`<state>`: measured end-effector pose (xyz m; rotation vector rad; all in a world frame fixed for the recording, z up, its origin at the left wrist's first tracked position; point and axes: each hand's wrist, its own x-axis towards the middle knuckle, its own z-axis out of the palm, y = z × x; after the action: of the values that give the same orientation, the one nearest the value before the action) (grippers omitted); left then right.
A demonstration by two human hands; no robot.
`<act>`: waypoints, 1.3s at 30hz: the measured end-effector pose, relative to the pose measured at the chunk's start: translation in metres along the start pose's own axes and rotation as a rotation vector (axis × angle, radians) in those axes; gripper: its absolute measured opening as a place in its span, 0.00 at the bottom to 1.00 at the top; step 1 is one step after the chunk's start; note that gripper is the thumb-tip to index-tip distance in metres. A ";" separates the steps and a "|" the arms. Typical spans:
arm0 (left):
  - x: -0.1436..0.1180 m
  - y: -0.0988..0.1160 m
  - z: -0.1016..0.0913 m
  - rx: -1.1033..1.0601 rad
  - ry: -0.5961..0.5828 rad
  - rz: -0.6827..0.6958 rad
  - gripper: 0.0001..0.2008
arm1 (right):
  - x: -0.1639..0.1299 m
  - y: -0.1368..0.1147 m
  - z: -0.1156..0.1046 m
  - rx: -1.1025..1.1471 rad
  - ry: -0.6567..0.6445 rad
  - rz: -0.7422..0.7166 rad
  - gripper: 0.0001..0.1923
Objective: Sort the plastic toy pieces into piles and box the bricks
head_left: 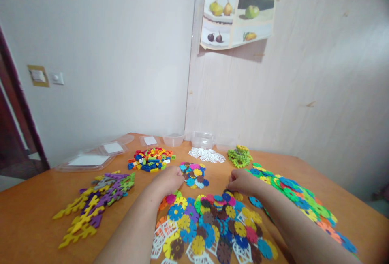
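Observation:
My left hand (174, 179) is at the left edge of a small pile of mixed-colour notched plastic discs (192, 174), its fingers curled and mostly hidden from me. To the right of that pile, my right hand (240, 179) is low over the table with its fingers bent together. Whatever either hand holds is too small or hidden to name. A few brown and yellow discs (238, 196) lie just below the right hand. Between my forearms spreads a large heap of notched discs (209, 223) in many colours, with white lattice pieces (243, 252) mixed in.
On the wooden table (27, 199) lie interlocking strips (97, 203) at left, building bricks (152, 159), white lattice pieces (206, 155), green gear-like pieces (239, 157) and larger discs (299, 195) at right. Clear containers (203, 139) and lids (88, 161) line the back.

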<state>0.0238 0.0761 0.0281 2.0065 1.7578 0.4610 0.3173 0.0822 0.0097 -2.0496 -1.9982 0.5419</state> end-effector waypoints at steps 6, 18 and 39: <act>0.000 0.001 0.001 -0.009 -0.001 0.005 0.10 | 0.000 0.001 0.000 0.000 0.026 0.006 0.07; -0.003 0.005 -0.005 -0.017 0.003 0.019 0.15 | 0.002 0.001 -0.004 -0.020 0.036 0.014 0.08; -0.005 0.007 -0.005 -0.044 0.015 0.020 0.13 | -0.005 -0.003 -0.006 -0.019 -0.044 0.001 0.08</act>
<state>0.0263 0.0711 0.0358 1.9966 1.7229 0.5182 0.3167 0.0779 0.0170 -2.0670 -2.0349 0.5752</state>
